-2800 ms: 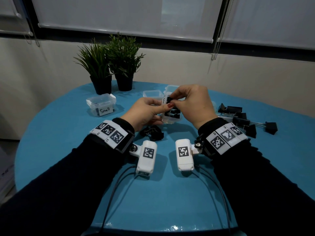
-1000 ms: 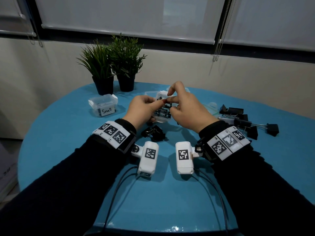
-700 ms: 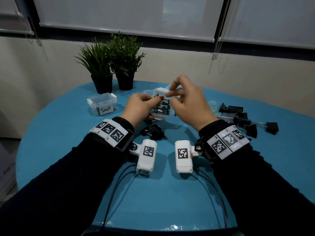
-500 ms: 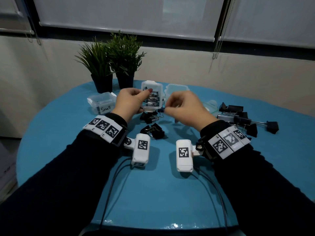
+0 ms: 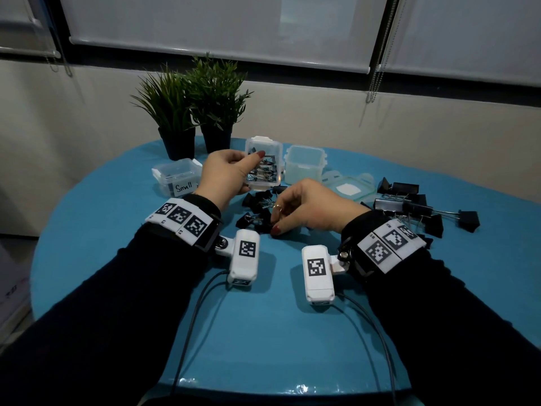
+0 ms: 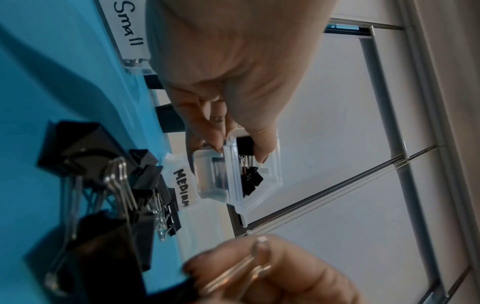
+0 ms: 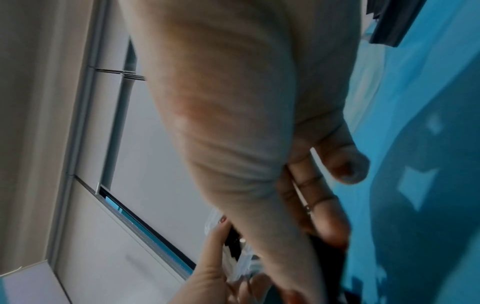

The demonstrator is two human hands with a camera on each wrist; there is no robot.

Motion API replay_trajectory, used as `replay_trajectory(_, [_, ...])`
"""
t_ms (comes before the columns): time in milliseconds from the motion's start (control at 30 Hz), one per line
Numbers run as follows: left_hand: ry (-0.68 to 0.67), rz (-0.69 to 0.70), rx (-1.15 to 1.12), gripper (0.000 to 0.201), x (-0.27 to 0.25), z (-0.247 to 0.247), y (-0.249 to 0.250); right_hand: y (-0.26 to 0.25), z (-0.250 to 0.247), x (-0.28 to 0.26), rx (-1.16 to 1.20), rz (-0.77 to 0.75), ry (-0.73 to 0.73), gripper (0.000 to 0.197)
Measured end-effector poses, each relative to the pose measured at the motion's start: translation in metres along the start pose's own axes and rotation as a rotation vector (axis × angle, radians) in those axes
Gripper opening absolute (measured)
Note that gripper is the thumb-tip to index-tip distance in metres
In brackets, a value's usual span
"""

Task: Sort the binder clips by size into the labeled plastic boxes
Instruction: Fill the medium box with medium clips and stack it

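My left hand point(image 5: 234, 174) grips a clear plastic box point(image 5: 265, 167) tilted above the table, thumb on its open face; several black binder clips lie inside point(image 6: 249, 176). A label reading Medium point(image 6: 184, 189) shows beside it; I cannot tell which box carries it. My right hand point(image 5: 276, 221) is down on a pile of medium black clips point(image 5: 259, 206), fingers curled, pinching the wire handles of one clip point(image 6: 246, 271). A box labelled Small point(image 5: 177, 178) stands at the left. An empty clear box point(image 5: 304, 165) stands right of the held one.
A loose lid point(image 5: 347, 189) lies right of the empty box. Several large black clips point(image 5: 409, 206) are heaped at the right. Two potted plants point(image 5: 199, 112) stand at the back of the round blue table point(image 5: 263, 332). The wrist cameras' cables trail toward the front edge.
My left hand has lifted the box of clips up and back. My right hand left the box, dropped to the pile below and pinched a clip's handles.
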State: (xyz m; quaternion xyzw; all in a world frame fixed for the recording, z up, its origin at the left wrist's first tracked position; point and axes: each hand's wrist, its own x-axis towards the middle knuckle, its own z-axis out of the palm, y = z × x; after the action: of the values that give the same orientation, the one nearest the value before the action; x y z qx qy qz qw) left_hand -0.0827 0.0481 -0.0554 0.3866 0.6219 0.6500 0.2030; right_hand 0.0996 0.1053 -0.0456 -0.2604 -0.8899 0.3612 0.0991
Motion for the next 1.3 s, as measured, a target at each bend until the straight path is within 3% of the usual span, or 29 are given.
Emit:
replay_trajectory(100, [-0.011,-0.002,0.010,0.042,0.000,0.000,0.000,0.000,-0.012,-0.007,0.150,-0.052,0.086,0.015])
replay_trajectory(267, [-0.047,-0.003,0.076,0.039,-0.003,0.004,0.002,0.000,-0.025,-0.004,0.457,-0.273,0.502,0.029])
replay_trajectory(367, [-0.091,-0.014,0.143,0.042,-0.006,0.007,0.002,0.000,-0.025,-0.001,0.324,-0.351,0.745,0.019])
replay_trajectory(433, [-0.115,-0.014,0.176,0.043,-0.008,0.010,0.003,0.001,-0.023,0.000,0.217,-0.356,0.802,0.012])
replay_trajectory(967, [-0.144,-0.057,0.213,0.035,-0.019,0.017,0.011,-0.006,-0.023,0.005,-0.282,-0.327,0.678,0.015])
replay_trajectory(1300, [-0.146,-0.034,0.224,0.040,-0.023,0.028,0.011,-0.009,-0.025,0.007,-0.466,-0.190,0.590,0.019])
